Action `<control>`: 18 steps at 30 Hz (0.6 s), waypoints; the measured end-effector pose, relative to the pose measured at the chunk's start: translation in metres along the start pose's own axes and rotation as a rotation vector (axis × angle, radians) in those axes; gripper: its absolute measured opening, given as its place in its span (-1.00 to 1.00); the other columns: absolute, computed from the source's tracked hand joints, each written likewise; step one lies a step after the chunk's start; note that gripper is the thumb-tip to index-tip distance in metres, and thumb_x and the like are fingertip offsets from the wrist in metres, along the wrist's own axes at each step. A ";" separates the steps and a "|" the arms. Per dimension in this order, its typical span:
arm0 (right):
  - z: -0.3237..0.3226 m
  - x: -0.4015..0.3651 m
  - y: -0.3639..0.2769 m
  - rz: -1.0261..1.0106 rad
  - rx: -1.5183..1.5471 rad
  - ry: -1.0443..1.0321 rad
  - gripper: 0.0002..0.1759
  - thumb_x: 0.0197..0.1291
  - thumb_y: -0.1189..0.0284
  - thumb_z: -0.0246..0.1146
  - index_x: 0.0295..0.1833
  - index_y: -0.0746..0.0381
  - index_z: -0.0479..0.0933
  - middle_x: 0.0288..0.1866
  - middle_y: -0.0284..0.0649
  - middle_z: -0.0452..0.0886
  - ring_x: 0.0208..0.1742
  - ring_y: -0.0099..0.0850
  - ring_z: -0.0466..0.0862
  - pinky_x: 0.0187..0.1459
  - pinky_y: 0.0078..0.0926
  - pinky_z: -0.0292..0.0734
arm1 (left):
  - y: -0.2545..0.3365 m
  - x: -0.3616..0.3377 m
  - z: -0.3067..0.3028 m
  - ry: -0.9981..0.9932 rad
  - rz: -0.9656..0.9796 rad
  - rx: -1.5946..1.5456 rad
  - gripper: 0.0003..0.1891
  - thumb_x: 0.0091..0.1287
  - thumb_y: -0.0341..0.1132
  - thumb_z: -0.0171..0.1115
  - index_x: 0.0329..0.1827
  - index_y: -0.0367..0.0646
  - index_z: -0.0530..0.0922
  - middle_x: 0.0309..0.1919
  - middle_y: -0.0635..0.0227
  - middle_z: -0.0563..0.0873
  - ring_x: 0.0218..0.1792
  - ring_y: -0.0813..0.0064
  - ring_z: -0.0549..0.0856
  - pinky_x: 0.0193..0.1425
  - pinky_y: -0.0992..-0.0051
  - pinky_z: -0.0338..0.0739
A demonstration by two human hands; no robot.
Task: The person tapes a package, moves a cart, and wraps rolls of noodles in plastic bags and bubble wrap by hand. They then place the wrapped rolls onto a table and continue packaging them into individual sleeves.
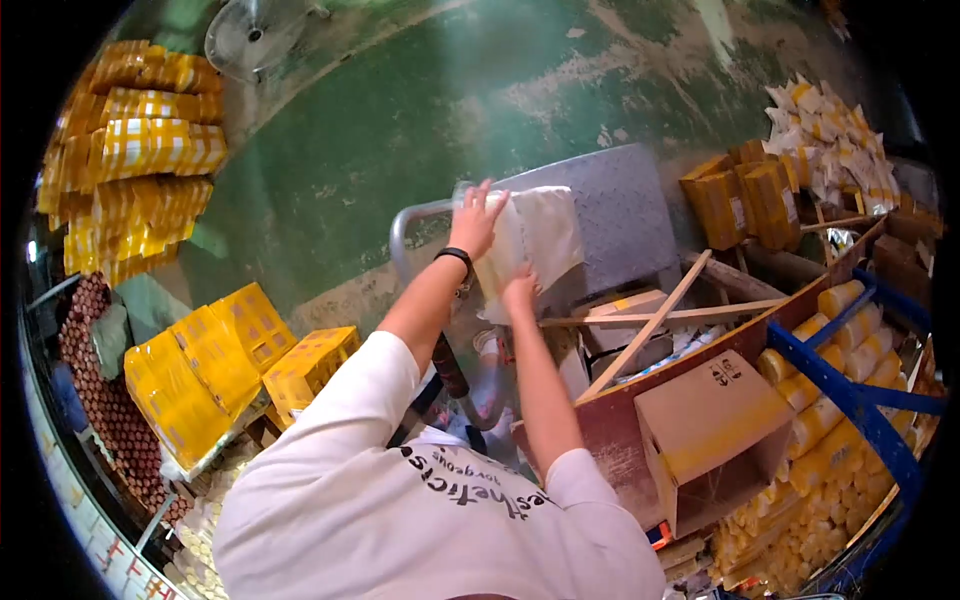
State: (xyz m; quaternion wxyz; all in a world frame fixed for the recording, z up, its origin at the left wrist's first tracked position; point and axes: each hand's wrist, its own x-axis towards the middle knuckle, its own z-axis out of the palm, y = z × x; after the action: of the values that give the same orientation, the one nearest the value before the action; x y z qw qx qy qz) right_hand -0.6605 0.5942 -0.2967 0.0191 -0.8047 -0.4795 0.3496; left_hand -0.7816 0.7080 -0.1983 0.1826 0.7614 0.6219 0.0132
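In front of me is a flat white plastic packet (548, 232), with a blurred, clear plastic edge on its left. My left hand (474, 222) grips its upper left part, fingers bent over the edge; a black band circles that wrist. Lower down, my right hand (521, 288) is closed on the packet's bottom edge. The packet hangs over a grey platform cart (625, 200), whose bent metal handle (400, 235) rises just left of my left hand.
Stacks of yellow-taped parcels (155, 150) and yellow-wrapped boxes (195, 365) stand on the left. To the right are wooden slats (650, 325), an open cardboard box (712, 415), a blue metal frame (850, 390) and yellow rolls (800, 390). A round fan (255, 35) sits on the green floor.
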 end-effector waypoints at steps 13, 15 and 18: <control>-0.016 -0.096 -0.009 0.764 1.223 -0.024 -0.39 -0.03 0.27 0.41 0.04 0.36 0.30 -0.07 0.03 0.49 -0.01 -0.05 0.52 0.06 -0.06 0.45 | -0.028 0.011 0.060 -0.070 0.558 0.717 -0.82 0.27 -0.20 0.01 -0.15 0.04 0.53 -0.09 0.17 0.50 -0.10 0.11 0.56 -0.14 -0.10 0.49; 0.023 -0.086 -0.005 1.053 1.947 -0.297 -0.44 0.06 0.25 0.36 0.06 0.36 0.35 0.02 0.01 0.48 0.06 -0.16 0.51 0.14 -0.05 0.46 | -0.029 0.020 0.052 0.010 0.583 0.743 -0.86 0.25 -0.22 0.04 -0.25 0.02 0.53 -0.16 0.23 0.53 -0.14 0.23 0.56 -0.05 -0.05 0.45; 0.013 -0.083 -0.042 1.622 2.447 -0.575 -0.45 0.09 0.19 0.31 0.05 0.36 0.38 0.06 0.00 0.48 0.09 -0.15 0.49 0.14 -0.10 0.44 | -0.036 0.032 0.052 0.077 0.653 0.728 -0.89 0.23 -0.24 0.05 -0.30 0.01 0.52 -0.26 0.26 0.55 -0.19 0.27 0.57 0.07 -0.05 0.36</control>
State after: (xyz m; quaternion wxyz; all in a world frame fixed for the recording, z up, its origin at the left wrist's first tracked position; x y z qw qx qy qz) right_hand -0.7247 0.5481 -0.2456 0.3770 -0.2368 0.6807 0.5817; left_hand -0.7955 0.7304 -0.2640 -0.1324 0.9300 0.3211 -0.1202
